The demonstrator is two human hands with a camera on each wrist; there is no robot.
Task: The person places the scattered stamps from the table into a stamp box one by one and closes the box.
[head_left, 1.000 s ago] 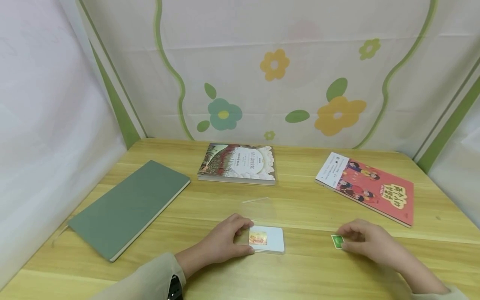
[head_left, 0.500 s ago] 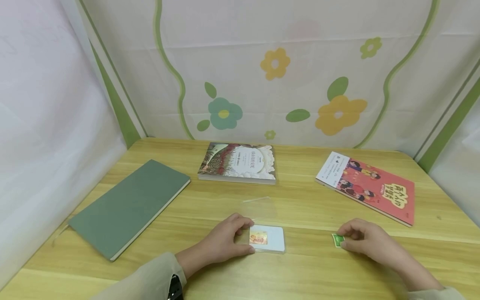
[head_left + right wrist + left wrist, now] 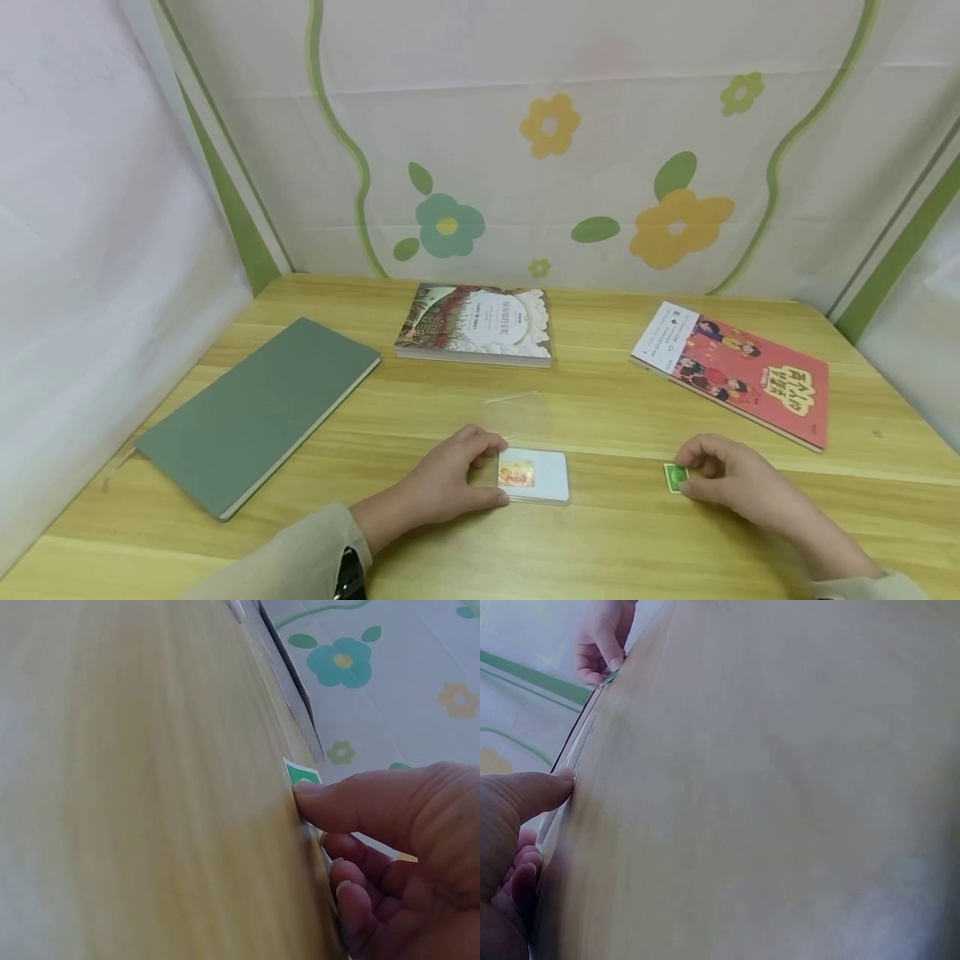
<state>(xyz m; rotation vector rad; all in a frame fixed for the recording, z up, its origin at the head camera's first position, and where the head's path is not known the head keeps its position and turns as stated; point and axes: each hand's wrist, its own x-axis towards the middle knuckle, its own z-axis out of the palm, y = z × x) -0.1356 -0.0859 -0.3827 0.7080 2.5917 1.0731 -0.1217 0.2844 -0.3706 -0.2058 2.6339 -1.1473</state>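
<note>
In the head view a small white card stack (image 3: pixel 551 477) lies on the wooden table, with clear plastic showing along its lower edge. A gold-toned stamp (image 3: pixel 516 474) sits on its left part. My left hand (image 3: pixel 446 477) holds the left end of the stack between thumb and fingers. Off to the right, my right hand (image 3: pixel 742 483) pinches a small green stamp (image 3: pixel 674 478) with a white border, low over or on the table. The right wrist view shows the thumb pressed on the green stamp (image 3: pixel 301 772); its far part is hidden by the thumb.
A thin transparent sheet (image 3: pixel 525 417) lies just beyond the card stack. A green notebook (image 3: pixel 262 412) lies at left, an illustrated book (image 3: pixel 480 325) at the back, and a red book (image 3: pixel 750 379) at right. A flower-printed curtain (image 3: pixel 480 108) stands behind the table (image 3: pixel 600 550).
</note>
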